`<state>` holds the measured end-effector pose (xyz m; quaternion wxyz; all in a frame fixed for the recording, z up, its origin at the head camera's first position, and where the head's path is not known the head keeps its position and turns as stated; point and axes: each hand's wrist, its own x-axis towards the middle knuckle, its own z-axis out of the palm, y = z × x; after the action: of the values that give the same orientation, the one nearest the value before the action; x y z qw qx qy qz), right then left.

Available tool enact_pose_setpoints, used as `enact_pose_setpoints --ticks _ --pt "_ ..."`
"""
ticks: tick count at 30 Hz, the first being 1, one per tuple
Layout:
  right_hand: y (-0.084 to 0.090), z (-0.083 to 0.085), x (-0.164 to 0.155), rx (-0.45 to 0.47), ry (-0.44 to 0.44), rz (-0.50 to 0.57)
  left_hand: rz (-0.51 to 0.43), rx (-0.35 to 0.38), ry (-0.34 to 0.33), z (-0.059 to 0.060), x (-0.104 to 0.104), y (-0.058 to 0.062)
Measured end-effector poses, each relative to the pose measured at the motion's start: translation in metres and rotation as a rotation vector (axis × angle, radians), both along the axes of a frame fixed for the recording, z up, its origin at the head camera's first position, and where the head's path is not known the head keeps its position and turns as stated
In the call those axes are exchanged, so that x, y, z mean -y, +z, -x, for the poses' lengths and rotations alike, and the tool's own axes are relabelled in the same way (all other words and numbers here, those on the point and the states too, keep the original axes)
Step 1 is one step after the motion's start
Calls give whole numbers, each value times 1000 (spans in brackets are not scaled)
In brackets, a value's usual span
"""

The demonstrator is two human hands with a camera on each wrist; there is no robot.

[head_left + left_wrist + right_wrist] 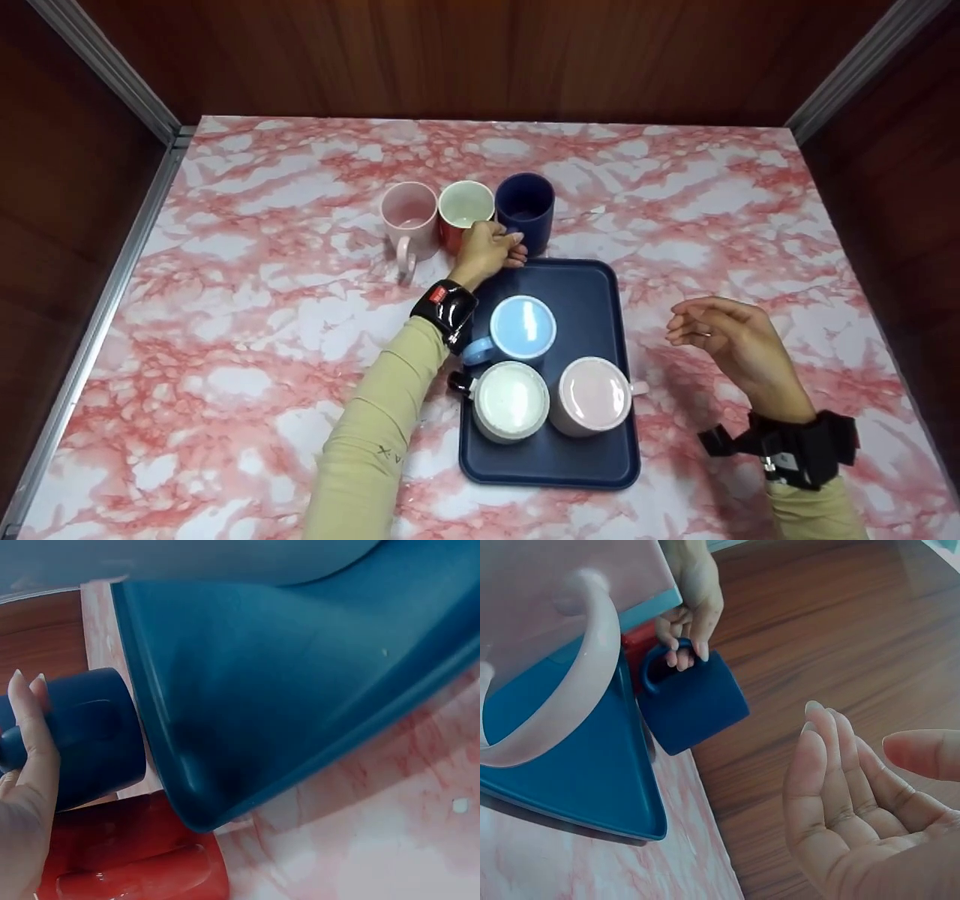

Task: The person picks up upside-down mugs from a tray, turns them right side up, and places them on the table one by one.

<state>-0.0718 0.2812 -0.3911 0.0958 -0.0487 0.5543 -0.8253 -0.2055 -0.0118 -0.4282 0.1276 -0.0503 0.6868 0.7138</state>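
Head view: left hand (486,252) pinches navy mug (526,204) by hidden handle (648,672), part-covers red mug (448,235); right hand (739,345) relaxed.

Right hand (855,821): on the right and near, fingers side by side and slightly bent, thumb held apart from them.
Left hand (696,592): far, pinching the dark blue mug (697,709) by its handle.
Red mug (634,649): left of the dark blue one, mostly hidden.
Blue tray (604,784): left, above a pink-and-white marbled surface (694,840).
Pink mug (532,592): left and near, partly covering the tray, cut off by the view.
Wood panel (795,622): far, brown.
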Motion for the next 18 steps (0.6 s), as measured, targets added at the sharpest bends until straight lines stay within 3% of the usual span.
enact_pose_setpoints --ticks 4,11,18 --pt "-1 0 -1 -11 23 -10 8 14 -6 1 -1 -2" --pt "-4 1 -2 -64 151 -21 5 35 11 2 -3 -7" --pt "-4 1 -1 -43 106 -43 -70 62 14 2 -6 -6"
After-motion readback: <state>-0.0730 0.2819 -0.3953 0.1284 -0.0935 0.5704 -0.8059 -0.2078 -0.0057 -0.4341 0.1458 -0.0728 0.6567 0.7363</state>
